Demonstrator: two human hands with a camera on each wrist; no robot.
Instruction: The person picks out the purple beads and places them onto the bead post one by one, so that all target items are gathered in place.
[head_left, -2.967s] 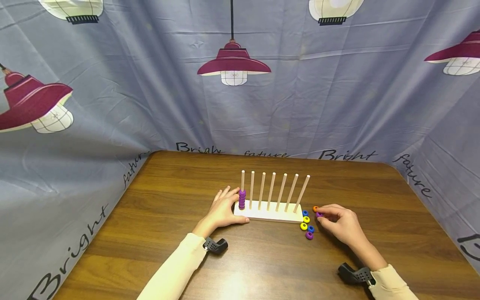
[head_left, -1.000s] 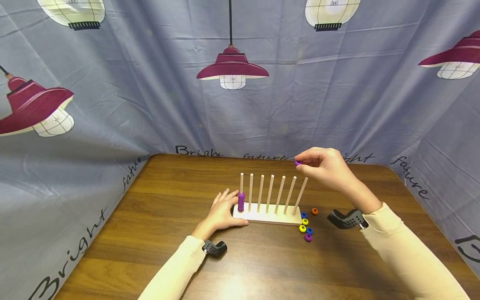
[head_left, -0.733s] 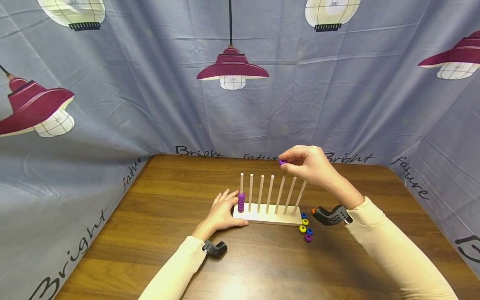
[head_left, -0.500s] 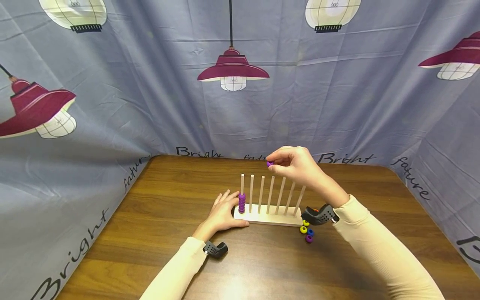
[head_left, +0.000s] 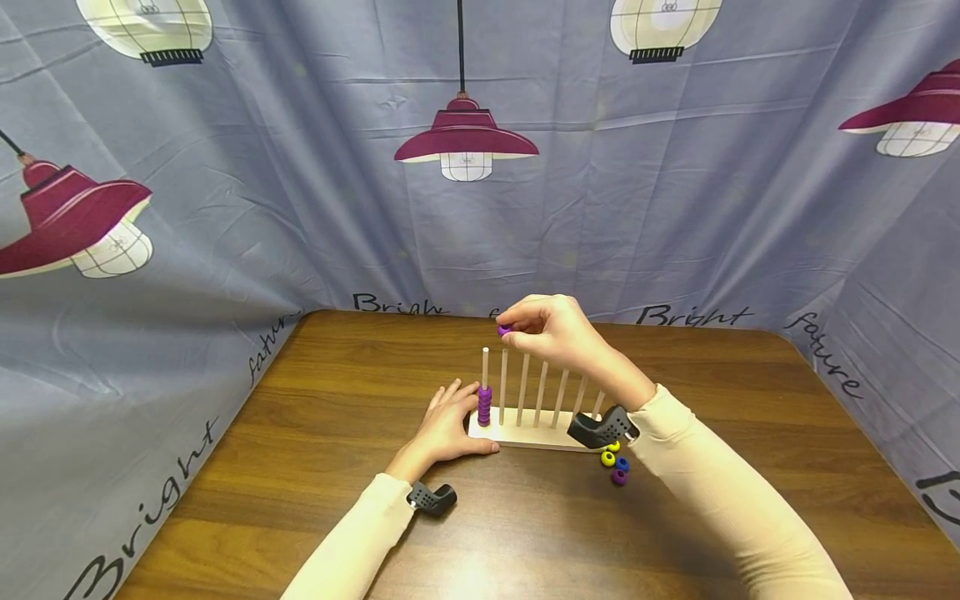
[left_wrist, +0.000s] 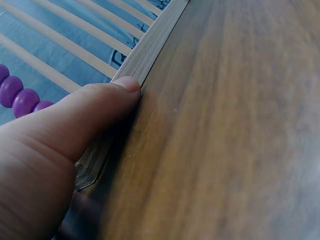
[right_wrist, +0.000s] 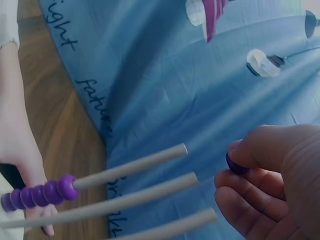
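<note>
A pale wooden peg stand (head_left: 536, 437) with a row of upright pegs sits on the table. Its leftmost peg carries a stack of purple beads (head_left: 484, 407), the upper part bare. My left hand (head_left: 441, 429) grips the stand's left end, its thumb along the front edge and the other fingers reaching round behind. Above the pegs, my right hand (head_left: 558, 335) pinches a purple bead (head_left: 504, 330) between thumb and fingers. In the right wrist view this bead (right_wrist: 236, 165) is apart from the peg tips, to their right.
Loose yellow beads (head_left: 608, 458), a blue bead (head_left: 622, 464) and a purple bead (head_left: 619, 477) lie by the stand's right end, partly hidden by the right wrist's camera (head_left: 602, 427). A printed curtain (head_left: 465, 242) hangs behind the brown table (head_left: 525, 533).
My right hand picked a purple bead off the table, raised it and carried it left over the pegs, towards the leftmost ones. My left hand stayed on the stand.
</note>
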